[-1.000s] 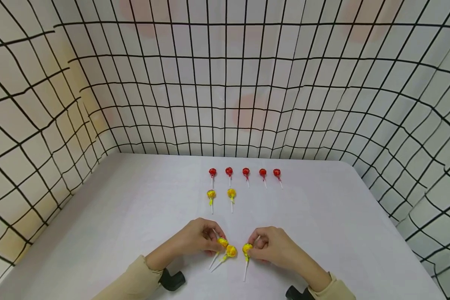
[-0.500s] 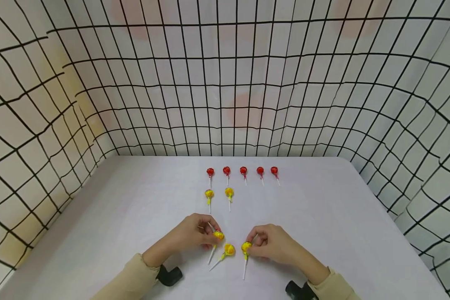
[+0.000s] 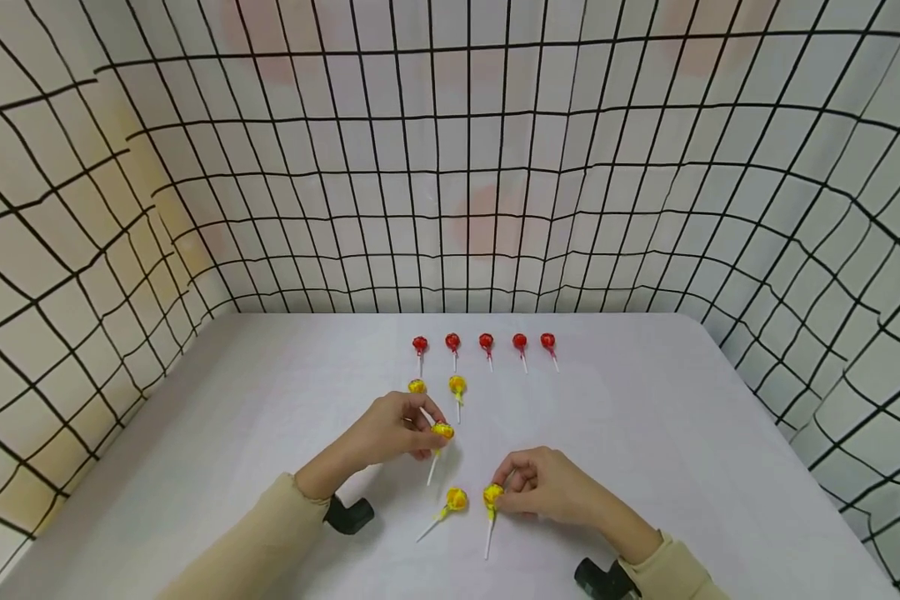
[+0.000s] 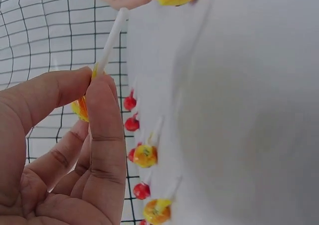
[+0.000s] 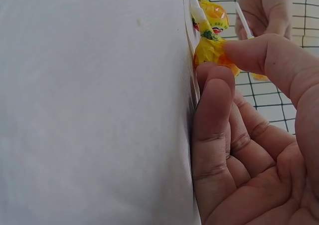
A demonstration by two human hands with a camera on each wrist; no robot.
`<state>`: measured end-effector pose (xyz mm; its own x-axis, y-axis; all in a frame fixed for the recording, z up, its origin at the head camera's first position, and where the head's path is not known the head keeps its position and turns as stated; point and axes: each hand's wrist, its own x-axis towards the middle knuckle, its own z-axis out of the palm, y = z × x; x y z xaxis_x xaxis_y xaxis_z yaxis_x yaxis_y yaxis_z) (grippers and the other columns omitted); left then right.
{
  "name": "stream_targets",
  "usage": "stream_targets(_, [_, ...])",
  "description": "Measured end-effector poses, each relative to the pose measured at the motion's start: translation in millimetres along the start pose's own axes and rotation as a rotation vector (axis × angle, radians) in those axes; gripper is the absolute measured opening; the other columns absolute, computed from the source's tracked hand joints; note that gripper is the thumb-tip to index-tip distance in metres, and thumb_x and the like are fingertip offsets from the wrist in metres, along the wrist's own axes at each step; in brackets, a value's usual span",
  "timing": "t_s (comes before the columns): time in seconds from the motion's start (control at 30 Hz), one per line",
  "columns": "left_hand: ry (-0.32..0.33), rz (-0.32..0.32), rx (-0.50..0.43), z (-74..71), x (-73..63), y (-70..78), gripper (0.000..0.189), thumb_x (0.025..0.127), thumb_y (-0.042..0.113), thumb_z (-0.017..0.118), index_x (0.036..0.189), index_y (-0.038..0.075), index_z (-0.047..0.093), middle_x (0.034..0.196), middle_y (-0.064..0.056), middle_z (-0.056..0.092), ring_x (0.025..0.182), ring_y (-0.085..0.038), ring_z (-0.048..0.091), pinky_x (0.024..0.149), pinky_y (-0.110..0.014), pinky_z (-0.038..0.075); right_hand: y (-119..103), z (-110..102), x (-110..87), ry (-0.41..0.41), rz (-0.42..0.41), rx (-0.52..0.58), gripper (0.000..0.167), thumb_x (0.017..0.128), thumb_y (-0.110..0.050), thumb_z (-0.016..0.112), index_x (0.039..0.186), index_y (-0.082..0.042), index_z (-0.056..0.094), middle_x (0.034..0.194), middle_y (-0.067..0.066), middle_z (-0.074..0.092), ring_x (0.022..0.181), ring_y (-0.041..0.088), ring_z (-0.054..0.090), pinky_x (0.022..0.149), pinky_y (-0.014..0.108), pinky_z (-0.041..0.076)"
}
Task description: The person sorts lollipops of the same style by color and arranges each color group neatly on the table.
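Note:
My left hand (image 3: 397,429) pinches a yellow lollipop (image 3: 442,431) between thumb and forefinger, its white stick hanging toward me, just in front of the row of yellow lollipops. In the left wrist view the fingertips (image 4: 102,93) close where the stick meets the wrapper. Lower right, my right hand (image 3: 543,487) holds another yellow lollipop (image 3: 492,495) by its head; the right wrist view shows the thumb and fingers around its yellow wrapper (image 5: 214,50). Between the hands a loose yellow lollipop (image 3: 456,500) lies slanted on the white tabletop.
Several red lollipops (image 3: 486,342) lie in a row toward the back. Below them are two yellow lollipops, one (image 3: 457,385) fully visible, the other (image 3: 417,386) partly covered by my left hand. A white wall with black grid lines (image 3: 450,192) surrounds the white table (image 3: 645,400).
My left hand has picked up a yellow lollipop beside the loose one and carried it forward, toward the yellow row. The right hand has stayed nearly still, still gripping its lollipop.

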<state>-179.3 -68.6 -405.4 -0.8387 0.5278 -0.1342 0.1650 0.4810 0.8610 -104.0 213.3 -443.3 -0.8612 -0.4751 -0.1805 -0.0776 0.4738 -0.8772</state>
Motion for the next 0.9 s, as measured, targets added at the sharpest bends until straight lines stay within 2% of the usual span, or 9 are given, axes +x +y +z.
stream_targets(0.23, [0.072,0.035,0.052,3.4,22.0,19.4,0.019,0.091,0.014,0.088,0.102,0.01,0.073,0.078,-0.004,0.069,0.063,-0.013,0.073,0.068,-0.029,0.063,-1,-6,0.3,-0.014,-0.013,-0.01,0.019,0.092,-0.019,0.082,0.106,-0.01,0.075,0.075,-0.003,0.069,0.064,0.008,0.055,0.057,0.02,0.04])
stream_targets(0.43, [0.116,0.001,0.05,7.0,41.7,33.3,0.021,0.091,0.015,0.088,0.104,0.008,0.073,0.081,-0.006,0.073,0.063,-0.013,0.074,0.067,-0.026,0.063,2,-7,1.9,-0.019,-0.028,-0.013,0.019,0.093,-0.021,0.082,0.106,-0.009,0.075,0.075,-0.004,0.068,0.064,0.007,0.055,0.059,0.019,0.041])
stream_targets(0.67, [0.125,-0.023,0.039,15.2,67.2,41.1,0.021,0.09,0.016,0.088,0.1,0.007,0.072,0.082,-0.007,0.075,0.066,-0.02,0.077,0.071,-0.034,0.066,3,-5,1.9,-0.014,-0.015,0.009,0.02,0.091,-0.022,0.083,0.103,-0.009,0.075,0.073,-0.005,0.068,0.062,0.007,0.056,0.059,0.02,0.042])
stream_targets(0.9, [0.136,-0.06,0.085,28.3,93.0,47.7,0.021,0.09,0.016,0.089,0.095,0.008,0.07,0.077,-0.005,0.073,0.059,-0.009,0.071,0.063,-0.022,0.059,4,-5,0.2,-0.006,0.009,0.04,0.018,0.091,-0.02,0.084,0.102,-0.009,0.075,0.073,-0.005,0.068,0.063,0.01,0.057,0.057,0.02,0.044])
